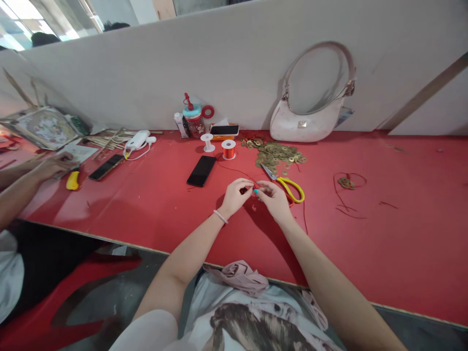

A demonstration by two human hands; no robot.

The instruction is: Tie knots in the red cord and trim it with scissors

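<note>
My left hand (pixel 234 196) and my right hand (pixel 273 197) meet fingertip to fingertip above the red table. Both are closed in a pinch on a thin red cord (pixel 239 170), which runs back toward the spool of red cord (pixel 228 149). Another stretch of red cord hangs down past my right wrist. A small turquoise spot shows at the right fingertips; I cannot tell whether it is a bead or a nail. Just beyond my right hand lie scissors (pixel 291 188) with yellow handles. Behind them is a heap of brass-coloured holed coins (pixel 276 153).
A black phone (pixel 202 171) lies left of my hands. Farther back stand a white spool (pixel 207 143), a drinking cup (pixel 194 122) and a white handbag (pixel 307 119). Corded coins (pixel 346 183) lie to the right. At the left, a co-worker's hands (pixel 58 163) rest near a yellow-handled tool (pixel 72 180).
</note>
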